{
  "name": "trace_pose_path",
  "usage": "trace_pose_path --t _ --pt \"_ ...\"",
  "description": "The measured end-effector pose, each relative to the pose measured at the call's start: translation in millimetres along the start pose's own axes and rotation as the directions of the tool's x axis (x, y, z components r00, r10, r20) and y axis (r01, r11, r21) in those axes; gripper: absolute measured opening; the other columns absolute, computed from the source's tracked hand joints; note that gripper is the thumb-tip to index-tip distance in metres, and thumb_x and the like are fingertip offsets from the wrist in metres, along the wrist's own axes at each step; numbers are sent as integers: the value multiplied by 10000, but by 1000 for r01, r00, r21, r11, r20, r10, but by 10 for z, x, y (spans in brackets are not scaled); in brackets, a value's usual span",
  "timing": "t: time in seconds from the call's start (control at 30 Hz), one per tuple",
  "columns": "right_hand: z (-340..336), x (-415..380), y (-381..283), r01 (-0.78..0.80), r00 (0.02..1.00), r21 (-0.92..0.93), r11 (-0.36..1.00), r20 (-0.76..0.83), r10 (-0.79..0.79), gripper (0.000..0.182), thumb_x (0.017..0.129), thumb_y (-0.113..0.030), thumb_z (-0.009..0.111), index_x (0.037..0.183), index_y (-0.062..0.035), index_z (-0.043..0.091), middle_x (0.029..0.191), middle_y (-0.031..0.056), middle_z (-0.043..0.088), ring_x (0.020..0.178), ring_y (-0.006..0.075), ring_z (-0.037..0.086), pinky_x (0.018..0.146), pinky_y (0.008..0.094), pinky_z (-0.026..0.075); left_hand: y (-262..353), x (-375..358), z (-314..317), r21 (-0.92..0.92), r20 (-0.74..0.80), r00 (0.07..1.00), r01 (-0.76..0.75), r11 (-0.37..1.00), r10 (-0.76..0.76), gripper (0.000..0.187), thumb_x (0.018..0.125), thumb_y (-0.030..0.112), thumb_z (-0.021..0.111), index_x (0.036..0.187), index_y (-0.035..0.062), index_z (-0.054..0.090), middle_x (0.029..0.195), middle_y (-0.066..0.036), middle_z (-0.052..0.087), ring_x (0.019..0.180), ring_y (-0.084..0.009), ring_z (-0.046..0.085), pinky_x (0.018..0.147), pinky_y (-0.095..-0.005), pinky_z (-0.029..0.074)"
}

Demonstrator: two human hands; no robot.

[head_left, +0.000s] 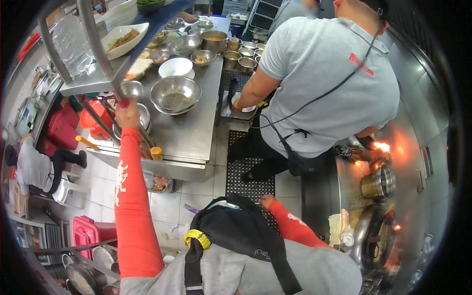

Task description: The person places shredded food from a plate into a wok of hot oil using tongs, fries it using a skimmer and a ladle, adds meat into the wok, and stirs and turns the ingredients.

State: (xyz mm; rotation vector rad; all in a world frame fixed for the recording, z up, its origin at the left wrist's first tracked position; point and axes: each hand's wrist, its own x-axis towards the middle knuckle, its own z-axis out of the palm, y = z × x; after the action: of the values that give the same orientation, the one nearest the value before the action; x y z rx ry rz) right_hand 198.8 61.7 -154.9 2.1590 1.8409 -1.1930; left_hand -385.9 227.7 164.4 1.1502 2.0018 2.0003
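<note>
My left hand (128, 114), at the end of a red sleeve, is closed around a metal post (117, 93) of the shelf at the steel table's left corner. Close to its right are stacked steel bowls (175, 93) and a white plate (175, 68) on the steel table (196, 123). An orange-red container (93, 118) lies to its left. My right hand (267, 200) hangs low above the floor near the black perforated mat (236, 184). Its fingers look curled, and whether anything is in them is too small to tell.
A co-worker in a grey shirt (334, 83) stands ahead on the right, beside a stove with flames (382, 146) and a steel pot (378, 183). Another person (34, 164) is at the far left. A pink bin (91, 233) stands lower left.
</note>
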Motion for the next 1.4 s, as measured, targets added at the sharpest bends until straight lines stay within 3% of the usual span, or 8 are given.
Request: trace_pose_path --t 0.17,0.27,0.57,0.7,0.93,1.1,1.3,1.4 --pt "160 191 479 635 561 -668 389 52 -826 223 806 -201 571 914 -31 667 683 130 623 546 203 605 524 330 495 -280 75 18 62 -62 998 -25 998 29 353 769 348 666 780 -4 645 675 -121 650 652 -233 640 634 -359 477" --pt "34 -48 210 140 989 7 990 51 -140 205 805 -199 559 849 -29 665 616 114 600 470 215 575 455 330 470 76 -80 -27 -17 -50 998 -36 999 35 328 762 317 680 775 -8 641 672 -143 646 638 -257 632 627 -358 467" --pt "16 15 323 454 864 -346 821 -53 -501 227 795 -209 564 817 -7 665 698 133 643 578 250 609 528 383 486 121 -96 -63 15 13 1000 2 1000 -2 233 765 255 648 750 23 625 606 -131 595 581 -263 587 590 -377 443" --pt "-48 -24 92 279 959 -212 937 101 -263 293 768 -275 524 851 -43 681 956 206 640 928 355 605 814 433 475 320 -169 -110 71 -56 997 -56 996 60 250 752 259 635 748 13 591 591 -125 583 537 -254 575 528 -391 443" --pt "-331 -537 -320 -14 996 128 992 87 3 240 794 -227 565 845 -15 665 827 204 645 734 344 630 693 422 489 206 -159 -75 -29 -64 989 -136 990 134 279 758 274 642 813 4 597 723 -225 607 703 -390 607 628 -441 459" --pt "117 573 927 668 695 -537 515 205 -689 295 770 -294 548 842 -26 650 736 182 632 644 348 608 646 412 492 152 -127 -30 -21 -38 998 -47 999 46 284 771 282 624 812 2 599 659 -206 606 657 -371 619 604 -427 465" --pt "65 52 428 30 991 15 999 128 -32 268 765 -278 542 796 -41 664 855 154 649 805 313 624 716 410 493 219 -128 -97 41 6 998 -64 997 63 260 748 272 665 760 13 641 674 -157 643 629 -276 632 591 -381 462" --pt "-83 -361 199 365 930 -249 897 139 -340 226 764 -261 559 764 -73 684 831 121 661 782 292 636 679 407 508 84 -101 4 -17 -106 989 -103 995 101 265 758 263 622 781 1 588 686 -224 601 679 -404 598 608 -450 457"
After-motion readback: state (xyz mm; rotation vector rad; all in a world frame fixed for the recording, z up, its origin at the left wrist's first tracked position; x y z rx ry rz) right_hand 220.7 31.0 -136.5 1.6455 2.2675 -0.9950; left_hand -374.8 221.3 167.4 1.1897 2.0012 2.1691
